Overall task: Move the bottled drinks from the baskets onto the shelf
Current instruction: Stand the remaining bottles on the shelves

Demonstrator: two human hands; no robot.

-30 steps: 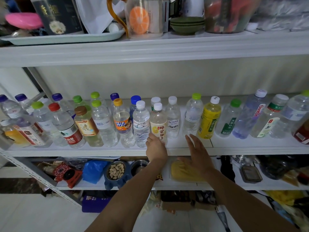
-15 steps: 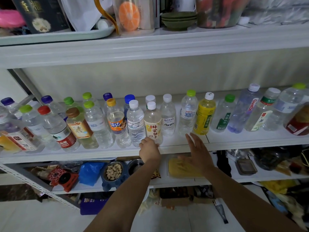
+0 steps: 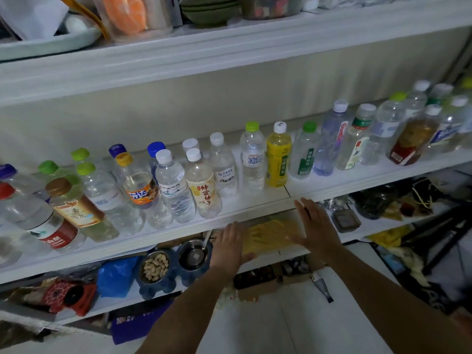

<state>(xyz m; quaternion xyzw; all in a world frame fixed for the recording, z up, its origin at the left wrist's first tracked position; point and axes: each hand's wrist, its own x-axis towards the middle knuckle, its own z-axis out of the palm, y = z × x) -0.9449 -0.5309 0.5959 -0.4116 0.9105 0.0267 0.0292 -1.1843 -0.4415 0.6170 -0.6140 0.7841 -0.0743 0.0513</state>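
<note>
Head view: bottles [image 3: 201, 185] stand upright in rows on shelf [image 3: 258, 204], from 9 to 2 o'clock. Baskets not in view. Left hand [image 3: 228, 247] and right hand [image 3: 318, 227] at 6 o'clock by the shelf's front edge, fingers loose, holding nothing. Judgement: thin plastic, smooth, squeezable, moderately heavy if full; grip mid-body at the label.

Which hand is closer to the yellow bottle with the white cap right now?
Right. The right hand is just below and right of the yellow bottle, fingertips at the shelf edge; the left hand is lower and further left.
</note>
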